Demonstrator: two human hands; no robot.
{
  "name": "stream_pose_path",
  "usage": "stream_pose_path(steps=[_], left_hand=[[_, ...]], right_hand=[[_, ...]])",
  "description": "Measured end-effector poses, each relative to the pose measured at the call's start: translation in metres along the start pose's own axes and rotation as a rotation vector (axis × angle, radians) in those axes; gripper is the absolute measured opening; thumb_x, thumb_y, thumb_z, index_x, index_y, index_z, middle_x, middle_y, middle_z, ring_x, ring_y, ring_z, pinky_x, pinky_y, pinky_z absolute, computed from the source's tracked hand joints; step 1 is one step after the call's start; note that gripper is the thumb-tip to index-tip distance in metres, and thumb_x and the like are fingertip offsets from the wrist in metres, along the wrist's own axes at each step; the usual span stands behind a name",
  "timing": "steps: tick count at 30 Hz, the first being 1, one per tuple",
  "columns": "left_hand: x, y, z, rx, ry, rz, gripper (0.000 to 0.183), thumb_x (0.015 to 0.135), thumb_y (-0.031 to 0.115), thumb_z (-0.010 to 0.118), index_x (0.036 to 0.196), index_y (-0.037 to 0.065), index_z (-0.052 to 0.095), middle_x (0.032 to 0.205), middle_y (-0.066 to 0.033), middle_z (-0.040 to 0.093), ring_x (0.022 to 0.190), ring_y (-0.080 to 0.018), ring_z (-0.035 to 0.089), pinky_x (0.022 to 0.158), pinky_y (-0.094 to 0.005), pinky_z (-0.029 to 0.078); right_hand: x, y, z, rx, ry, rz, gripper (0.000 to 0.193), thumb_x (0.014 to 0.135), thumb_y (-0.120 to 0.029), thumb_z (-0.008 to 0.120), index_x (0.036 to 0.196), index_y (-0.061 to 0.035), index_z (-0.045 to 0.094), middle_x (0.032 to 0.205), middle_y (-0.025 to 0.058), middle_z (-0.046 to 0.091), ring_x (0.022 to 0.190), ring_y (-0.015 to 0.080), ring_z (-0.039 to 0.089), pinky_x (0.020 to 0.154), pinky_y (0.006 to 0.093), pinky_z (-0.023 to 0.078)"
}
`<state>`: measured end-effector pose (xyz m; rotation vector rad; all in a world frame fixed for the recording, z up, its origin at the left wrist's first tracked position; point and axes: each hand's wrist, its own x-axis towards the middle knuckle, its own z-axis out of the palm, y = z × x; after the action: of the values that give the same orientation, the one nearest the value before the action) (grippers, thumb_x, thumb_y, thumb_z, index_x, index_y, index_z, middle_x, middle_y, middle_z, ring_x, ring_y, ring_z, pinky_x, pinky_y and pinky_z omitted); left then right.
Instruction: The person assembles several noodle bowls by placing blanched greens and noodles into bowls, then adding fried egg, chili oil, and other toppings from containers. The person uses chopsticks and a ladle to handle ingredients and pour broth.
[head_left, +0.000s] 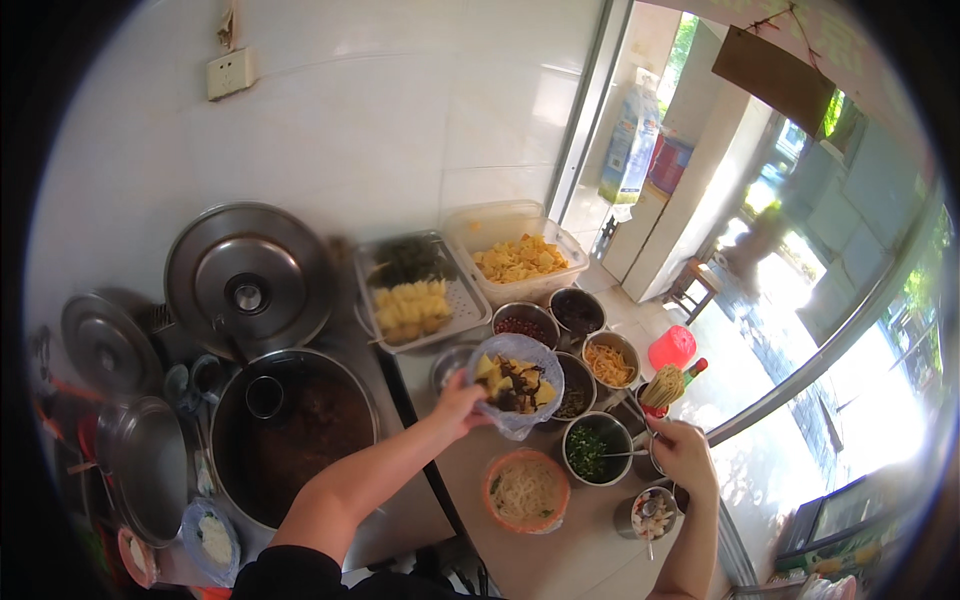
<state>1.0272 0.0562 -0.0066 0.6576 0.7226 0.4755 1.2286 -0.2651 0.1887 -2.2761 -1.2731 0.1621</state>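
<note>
My left hand (460, 405) grips the rim of a bowl (548, 372) lined with a clear plastic bag, holding yellow pieces and dark strips. It is held above the counter, among metal pots. My right hand (684, 458) is closed at the right, over a metal container mostly hidden under it; a thin handle shows by the fingers, but what they hold is unclear. Near it are a bundle of wooden sticks (664, 385), a pot of chopped greens (588, 448) with a spoon, and a small pot of pale chopped food (655, 512). An orange bag-lined bowl of noodles (525, 490) stands between my arms.
A large pot of brown broth (310, 440) with a ladle stands left, a big lid (247, 265) behind it. A perforated tray (462, 318) and a tub of yellow chips (522, 258) stand at the back. A pink cup (672, 346) is by the window frame.
</note>
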Motion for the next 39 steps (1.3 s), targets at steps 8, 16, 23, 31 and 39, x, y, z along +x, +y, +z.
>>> stream_pose_path(steps=[8,16,23,31,39], left_hand=[[-0.090,-0.003,-0.047,0.071,-0.050,-0.019,0.065,0.080,-0.007,0.055,0.141,0.014,0.043,0.131,-0.0102,0.057,0.118,-0.0311,0.061,0.091,-0.0537,0.058],[-0.165,-0.032,-0.114,0.020,0.014,-0.092,0.056,0.079,-0.011,0.049,0.134,0.003,0.050,0.122,-0.0135,0.063,0.110,-0.0302,0.065,0.091,-0.0495,0.058],[-0.183,-0.040,-0.111,0.035,0.116,-0.045,0.057,0.079,-0.011,0.047,0.134,0.003,0.051,0.123,-0.0134,0.062,0.110,-0.0299,0.064,0.092,-0.0448,0.057],[-0.155,-0.040,-0.083,0.046,0.059,-0.089,0.053,0.081,-0.008,0.049,0.133,0.005,0.049,0.120,-0.0143,0.062,0.105,-0.0326,0.066,0.076,-0.0473,0.062],[-0.094,-0.041,-0.048,0.167,0.048,-0.096,0.051,0.082,-0.003,0.050,0.132,0.004,0.047,0.118,-0.0157,0.062,0.096,-0.0339,0.069,0.062,-0.0490,0.065]], right_hand=[[0.138,0.132,0.181,-0.136,0.225,0.147,0.029,0.085,-0.024,0.066,0.104,-0.0032,0.075,0.094,0.0248,0.068,0.095,0.0396,0.067,0.087,0.0479,0.053],[0.187,0.149,0.233,-0.369,0.319,0.270,0.024,0.085,-0.011,0.060,0.107,-0.0037,0.067,0.113,0.0204,0.063,0.107,0.0410,0.063,0.091,0.0490,0.051],[0.105,0.122,0.186,-0.446,0.334,0.153,0.026,0.084,-0.016,0.066,0.107,-0.0046,0.065,0.112,0.0147,0.060,0.108,0.0330,0.062,0.090,0.0462,0.051],[0.020,0.151,0.140,-0.542,-0.371,0.518,0.036,0.087,-0.036,0.073,0.109,-0.0081,0.074,0.102,0.0172,0.073,0.101,0.0357,0.070,0.084,0.0452,0.056],[-0.092,0.129,0.166,-0.490,0.240,0.361,0.010,0.090,-0.018,0.062,0.099,-0.0120,0.065,0.095,0.0103,0.067,0.088,0.0333,0.068,0.067,0.0464,0.056]])
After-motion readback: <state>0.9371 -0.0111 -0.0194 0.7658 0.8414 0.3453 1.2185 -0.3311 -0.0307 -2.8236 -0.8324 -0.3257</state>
